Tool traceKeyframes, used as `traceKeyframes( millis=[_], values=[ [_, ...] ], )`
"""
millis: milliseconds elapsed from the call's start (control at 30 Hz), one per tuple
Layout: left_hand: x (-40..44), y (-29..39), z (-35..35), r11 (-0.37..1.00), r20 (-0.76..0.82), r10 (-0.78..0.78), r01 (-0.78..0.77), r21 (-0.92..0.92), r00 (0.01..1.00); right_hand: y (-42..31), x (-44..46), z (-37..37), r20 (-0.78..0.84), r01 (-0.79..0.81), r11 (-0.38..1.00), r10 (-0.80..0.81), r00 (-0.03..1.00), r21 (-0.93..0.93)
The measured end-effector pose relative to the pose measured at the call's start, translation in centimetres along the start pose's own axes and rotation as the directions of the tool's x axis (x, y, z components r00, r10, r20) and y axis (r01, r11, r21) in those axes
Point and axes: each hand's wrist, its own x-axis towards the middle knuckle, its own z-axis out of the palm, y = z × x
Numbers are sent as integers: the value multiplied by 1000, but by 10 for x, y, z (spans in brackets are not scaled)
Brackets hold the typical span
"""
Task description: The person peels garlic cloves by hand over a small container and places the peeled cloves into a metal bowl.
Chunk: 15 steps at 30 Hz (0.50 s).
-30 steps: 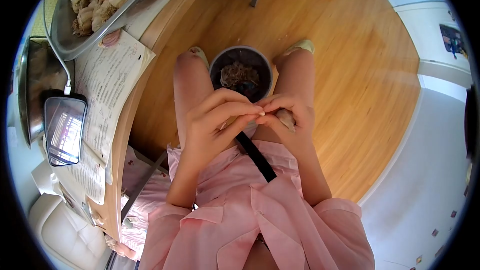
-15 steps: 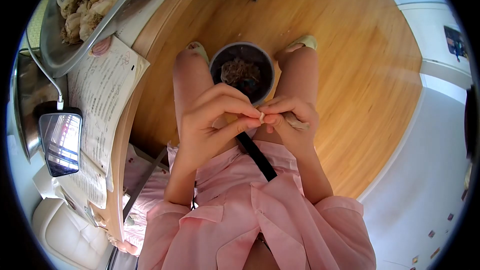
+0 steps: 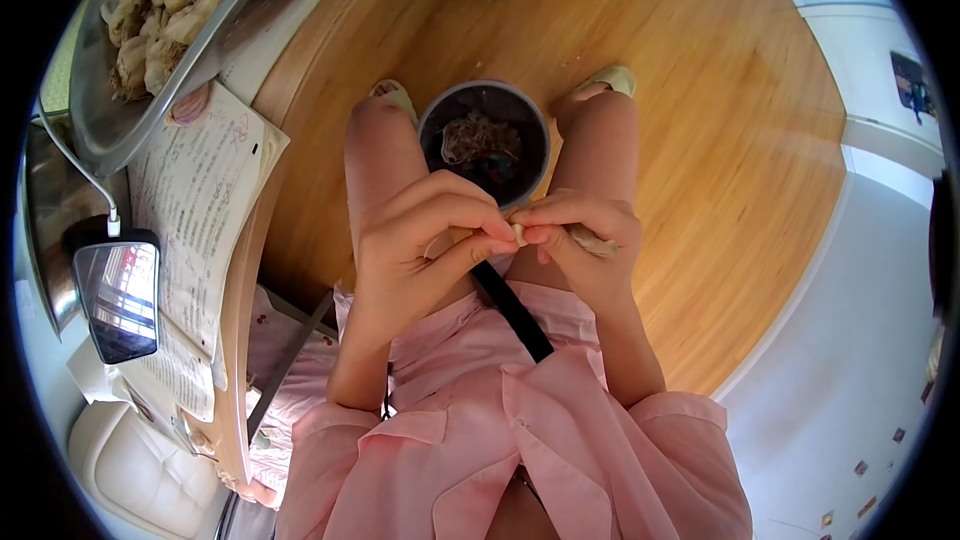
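A small pale garlic clove is pinched between my two hands, above my lap. My left hand grips its left side with the thumb and fingertips. On the other side, the thumb and forefinger of my right hand press against it. A second pale piece, apparently garlic, is tucked in the curled fingers of my right hand and partly hidden. Just beyond both hands stands a dark round bin, with dry papery peelings inside.
On the table at left, a metal basin holds several garlic bulbs. A reddish clove lies by its rim on printed papers. A phone with a cable lies nearby. A white chair is lower left.
The clove and the fingertips around it have shifted slightly left. Both hands keep their pinch. The table's contents appear a little lower and further left in view.
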Motion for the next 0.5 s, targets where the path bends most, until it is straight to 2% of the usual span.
traceKeyframes(
  millis=[100,200,333,500],
  values=[
    [-1,-2,2,998,2,-35,36,-44,999,-1,1,0,0,-9,1000,9,1000,10],
    [-1,-3,0,999,-3,31,-31,12,1000,-4,2,3,-10,-55,996,56,998,66],
    [1,3,0,996,-30,47,-45,71,998,-2,2,5,-42,-96,985,103,994,144],
    [-1,4,-4,989,-9,67,-66,131,998,-7,5,5,-12,-87,990,89,996,114]
  ],
)
